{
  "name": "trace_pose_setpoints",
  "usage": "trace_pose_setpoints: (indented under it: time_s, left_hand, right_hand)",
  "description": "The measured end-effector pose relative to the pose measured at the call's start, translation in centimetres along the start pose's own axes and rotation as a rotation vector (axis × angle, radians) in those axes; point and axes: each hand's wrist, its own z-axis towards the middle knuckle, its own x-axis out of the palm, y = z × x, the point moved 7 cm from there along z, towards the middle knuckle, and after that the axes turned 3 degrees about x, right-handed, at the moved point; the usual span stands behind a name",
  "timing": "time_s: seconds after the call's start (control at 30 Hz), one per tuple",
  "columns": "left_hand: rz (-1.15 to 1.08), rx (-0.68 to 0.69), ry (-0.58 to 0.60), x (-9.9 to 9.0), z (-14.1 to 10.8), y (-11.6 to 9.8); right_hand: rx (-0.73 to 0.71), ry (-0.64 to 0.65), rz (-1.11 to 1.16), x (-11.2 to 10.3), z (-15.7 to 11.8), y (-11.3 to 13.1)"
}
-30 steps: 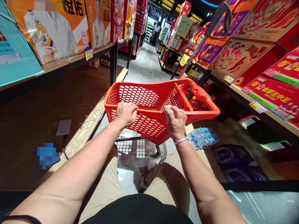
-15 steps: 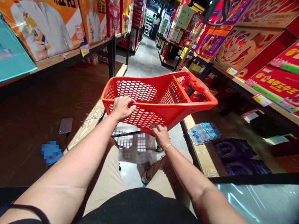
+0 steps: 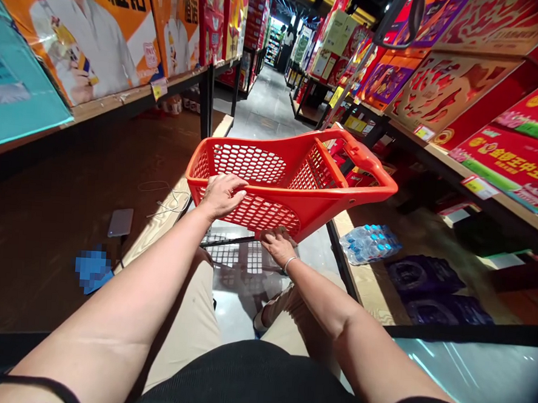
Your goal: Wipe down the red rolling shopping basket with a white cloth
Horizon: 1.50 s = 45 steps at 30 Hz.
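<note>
The red cart [image 3: 320, 212] stands sideways on the floor [image 3: 240, 288] just in front of the person, between shelves [image 3: 457, 171] with boxes [image 3: 504, 156] on them, and its handle [image 3: 369, 162] points to the right. The left hand [image 3: 222, 197] holds the cart's top edge with bent fingers, while the right hand [image 3: 279, 245] is low at its near side, and I cannot tell if it grips. Some bottles [image 3: 372, 244] lie on a low board [image 3: 372, 288] at the right.
</note>
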Motion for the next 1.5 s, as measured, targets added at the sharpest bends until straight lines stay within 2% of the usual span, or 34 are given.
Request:
trace_pose_setpoints:
  time_s: [0.07,0.13,0.17,0.27,0.33,0.37,0.43,0.53,0.63,0.73,0.8,0.87,0.93,0.97,1.03,1.1,1.17,1.23,1.37,1.43,1.5]
  left_hand:
    - [0.008,0.003,-0.011,0.0,0.0,0.1]
    - [0.014,0.007,-0.018,0.0,0.0,0.1]
    - [0.014,0.01,-0.019,0.0,0.0,0.1]
    - [0.015,0.01,-0.027,0.1,-0.1,0.0]
    - [0.028,-0.003,-0.044,0.2,-0.1,0.0]
    - [0.037,-0.01,-0.052,0.2,-0.1,0.0]
    - [0.05,-0.017,-0.061,0.3,0.0,-0.1]
    - [0.053,-0.011,-0.054,0.4,0.1,-0.1]
    - [0.054,-0.02,-0.035,0.3,0.1,0.0]
    - [0.057,-0.035,-0.02,0.1,0.1,0.0]
    - [0.058,-0.036,-0.018,0.1,0.0,-0.1]
    - [0.055,-0.04,-0.023,0.1,0.0,-0.2]
    - [0.054,-0.051,-0.027,0.0,0.0,-0.2]
    - [0.054,-0.056,-0.025,0.0,0.0,-0.2]
    - [0.054,-0.062,-0.02,0.0,0.1,-0.2]
    - [0.052,-0.056,-0.015,-0.1,0.2,-0.3]
    - [0.055,-0.045,-0.009,-0.1,0.2,-0.3]
    - [0.061,-0.034,-0.006,0.0,0.2,-0.3]
    - [0.075,-0.03,-0.021,0.1,0.1,-0.2]
    - [0.079,-0.021,-0.02,0.1,0.0,-0.1]
    - [0.071,-0.004,-0.007,0.1,0.0,0.0]
  right_hand:
    - [-0.005,0.04,-0.01,0.1,-0.8,-0.4]
    - [0.017,-0.011,-0.016,-1.8,-1.2,-1.8]
    - [0.046,-0.09,-0.019,-3.5,-1.3,-2.9]
    - [0.186,-0.435,-0.034,-9.0,-2.2,-6.9]
    - [0.273,-0.573,-0.042,-10.6,-3.2,-8.8]
    - [0.297,-0.576,-0.049,-10.3,-3.6,-9.2]
    - [0.289,-0.482,-0.067,-8.3,-3.9,-8.7]
    - [0.203,-0.32,-0.089,-4.5,-4.0,-5.9]
    - [0.141,-0.28,-0.095,-3.7,-4.0,-4.3]
    - [0.117,-0.308,-0.094,-6.4,-3.9,-5.8]
    - [0.187,-0.445,-0.064,-9.7,-4.3,-8.4]
    - [0.304,-0.649,-0.018,-12.7,-5.0,-11.0]
    - [0.394,-0.794,0.019,-13.8,-5.6,-12.2]
    - [0.417,-0.812,0.03,-13.4,-5.7,-12.1]
    - [0.437,-0.733,0.05,-11.5,-5.2,-11.1]
    - [0.45,-0.569,0.07,-9.0,-4.6,-9.8]
    - [0.448,-0.46,0.093,-7.9,-4.3,-8.7]
    - [0.417,-0.504,0.106,-9.5,-4.2,-8.1]
    - [0.3,-0.744,0.073,-15.8,-3.4,-7.3]
    - [0.226,-0.73,0.039,-17.4,-2.2,-6.9]
    - [0.189,-0.661,0.011,-17.9,-1.4,-7.2]
